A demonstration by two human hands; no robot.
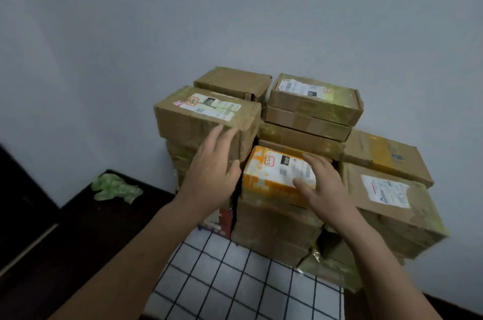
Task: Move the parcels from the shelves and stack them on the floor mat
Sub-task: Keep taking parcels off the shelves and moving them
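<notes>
A pile of brown cardboard parcels stands against the wall on a white mat with a black grid. An orange-and-white parcel lies on top of the front middle stack. My right hand rests on its label with straight fingers. My left hand touches the front face of a taller brown labelled parcel on the left stack, fingers straight. More parcels are stacked behind and at the right. No shelves are in view.
A crumpled piece of green plastic wrap lies on the dark floor at the left. A dark door or cabinet edge is at the far left. The grey wall backs the pile.
</notes>
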